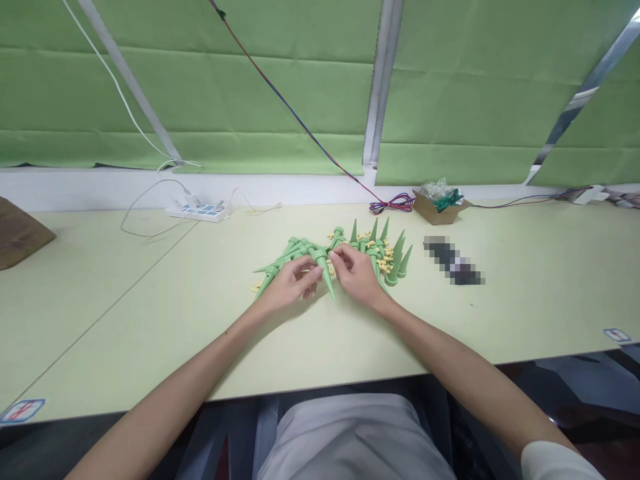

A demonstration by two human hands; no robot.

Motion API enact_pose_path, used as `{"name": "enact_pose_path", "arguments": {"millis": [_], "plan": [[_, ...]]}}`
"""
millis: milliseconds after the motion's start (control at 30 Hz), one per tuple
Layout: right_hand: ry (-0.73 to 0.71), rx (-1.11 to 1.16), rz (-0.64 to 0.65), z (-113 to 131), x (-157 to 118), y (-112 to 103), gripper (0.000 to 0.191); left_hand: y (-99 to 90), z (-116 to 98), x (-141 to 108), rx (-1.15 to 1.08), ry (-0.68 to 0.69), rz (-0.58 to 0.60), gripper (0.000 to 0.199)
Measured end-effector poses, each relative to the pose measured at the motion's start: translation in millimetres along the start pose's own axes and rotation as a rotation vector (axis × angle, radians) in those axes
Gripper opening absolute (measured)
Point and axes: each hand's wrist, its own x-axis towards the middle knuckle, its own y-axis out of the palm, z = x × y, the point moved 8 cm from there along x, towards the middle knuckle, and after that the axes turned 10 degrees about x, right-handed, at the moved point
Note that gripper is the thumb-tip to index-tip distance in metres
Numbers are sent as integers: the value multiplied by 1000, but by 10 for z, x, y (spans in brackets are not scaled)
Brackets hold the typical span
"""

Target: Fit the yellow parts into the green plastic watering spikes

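My left hand [296, 280] grips a green plastic watering spike [327, 277] whose pointed end slants down toward me. Its wider head is up, beside the fingers of my right hand [354, 270]. The thumb and fingertips of that hand are pinched together at the head; what lies between them is too small to make out. Behind and left of my left hand is a heap of green spikes [287, 252], partly covered by the hand. More green spikes [395, 263], some upright, stand right of my right hand among small yellow plastic pieces [386, 259].
A cardboard box [437, 212] with clear plastic and green items sits at the back, near a coiled red-blue wire [395, 203]. A power strip [197, 211] lies back left. A pixelated dark object [454, 261] lies to the right. Brown cardboard [23, 233] is far left.
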Motion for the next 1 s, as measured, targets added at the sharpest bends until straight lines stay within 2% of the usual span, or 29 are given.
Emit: {"name": "enact_pose_path", "arguments": {"millis": [500, 833, 1000], "plan": [[16, 15, 2, -11, 5, 4, 30, -41, 6, -17, 93, 33, -100, 28], [21, -4, 6, 4, 10, 6, 30, -130, 44, -26, 161, 37, -215, 35], [35, -4, 7, -22, 12, 12, 29, -151, 1, -33, 166, 46, -245, 30]]}}
